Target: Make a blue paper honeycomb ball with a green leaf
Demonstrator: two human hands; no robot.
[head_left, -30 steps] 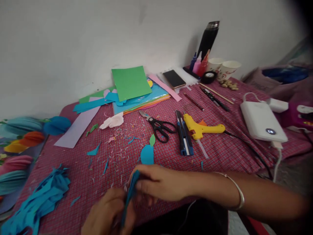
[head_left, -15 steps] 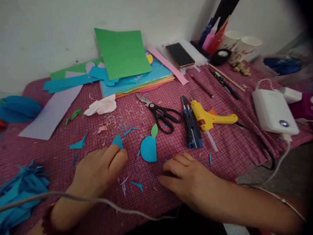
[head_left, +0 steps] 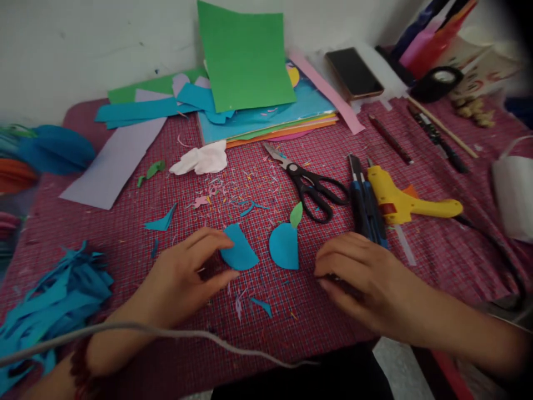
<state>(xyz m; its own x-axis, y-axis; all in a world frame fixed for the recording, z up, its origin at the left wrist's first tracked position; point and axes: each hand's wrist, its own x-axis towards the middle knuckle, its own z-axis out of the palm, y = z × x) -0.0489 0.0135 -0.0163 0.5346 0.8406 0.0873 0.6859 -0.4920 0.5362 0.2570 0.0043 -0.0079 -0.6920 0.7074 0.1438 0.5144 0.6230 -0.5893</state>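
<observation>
Over on the far left, a blue paper ornament [head_left: 62, 150] shows beside the checked surface [head_left: 129, 241], with a heap of blue strips [head_left: 62, 305] sprawling below it. Next along, a lilac sheet [head_left: 112, 166] lies aslant, and here's the left hand [head_left: 183, 278], thumb and forefinger parted, that grip spread wide at the left edge of a plain blue half-round [head_left: 240, 250] on the surface! Up behind is a crumpled white tissue [head_left: 204, 158], then a green sheet [head_left: 247, 61] on top of a paper stack. Just to the right, a second blue half-round [head_left: 283, 250], straight edge facing right, green leaf [head_left: 296, 215] at its top, near the first but apart. Black scissors [head_left: 293, 169] lie beyond, blades pointing up and left. Now the right hand [head_left: 362, 275]: fingers curled, just beside the leafed piece without touching it, and whether this grip is together or apart, I can't tell. Close beyond its knuckles, a cutter [head_left: 360, 203], and further right, a yellow glue gun [head_left: 389, 194].
</observation>
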